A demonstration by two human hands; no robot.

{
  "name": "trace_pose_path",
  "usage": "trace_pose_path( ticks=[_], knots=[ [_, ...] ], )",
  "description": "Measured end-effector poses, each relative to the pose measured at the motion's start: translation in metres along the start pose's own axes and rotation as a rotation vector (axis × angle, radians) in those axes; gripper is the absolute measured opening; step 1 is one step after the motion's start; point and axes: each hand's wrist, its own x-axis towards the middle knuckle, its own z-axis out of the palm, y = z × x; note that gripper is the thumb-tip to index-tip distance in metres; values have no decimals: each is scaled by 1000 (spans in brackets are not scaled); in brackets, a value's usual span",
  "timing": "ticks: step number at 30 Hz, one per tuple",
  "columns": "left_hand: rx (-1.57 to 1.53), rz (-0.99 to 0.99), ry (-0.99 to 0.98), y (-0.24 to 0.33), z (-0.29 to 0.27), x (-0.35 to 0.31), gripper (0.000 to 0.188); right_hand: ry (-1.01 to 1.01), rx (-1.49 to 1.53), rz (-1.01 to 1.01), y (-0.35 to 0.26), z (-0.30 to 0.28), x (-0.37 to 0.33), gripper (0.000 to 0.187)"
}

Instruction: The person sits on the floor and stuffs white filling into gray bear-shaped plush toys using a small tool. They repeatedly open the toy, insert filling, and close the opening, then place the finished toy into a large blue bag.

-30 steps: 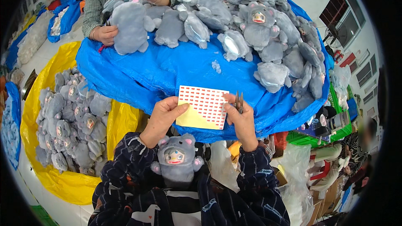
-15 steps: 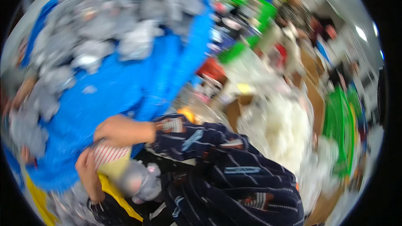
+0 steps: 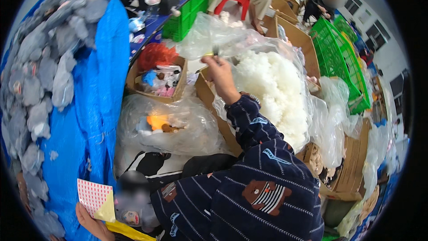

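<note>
At the lower left, my left hand grips a sheet of stickers, pale with rows of small red marks and a bare yellowish corner. My right hand is stretched forward over the edge of the carton of white stuffing. Its thumb and fingers are pinched at something small, with a dark bit showing above the fingertips; I cannot make out what it is. A grey plush toy lies on my lap, right beside the sheet, its upper part blurred.
Grey plush toys are heaped on a blue tarp at left. White stuffing fills a bag-lined carton. A smaller box holds scraps and red material. Green crates stand at right. A person sits on a red stool ahead.
My right hand has left the sticker sheet and swung forward and right, over to the stuffing carton. My left hand keeps the sheet. The view has turned to the right.
</note>
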Motion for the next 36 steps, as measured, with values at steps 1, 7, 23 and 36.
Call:
trace_pose_path(
  ticks=[1,7,23,36],
  knots=[
    [-7,25,3,3,-2,-1,33,59,159,10,-4,-16,4,17],
    [-65,178,16,-14,-1,1,38,344,361,-77,-22,-89,17,17],
    [-295,10,-8,31,-2,17,15,-1564,-162,-845,-66,281,-169,27],
    [-991,-326,-76,-12,-22,-20,16,-1854,-321,-419,-63,309,-231,21]
  ],
)
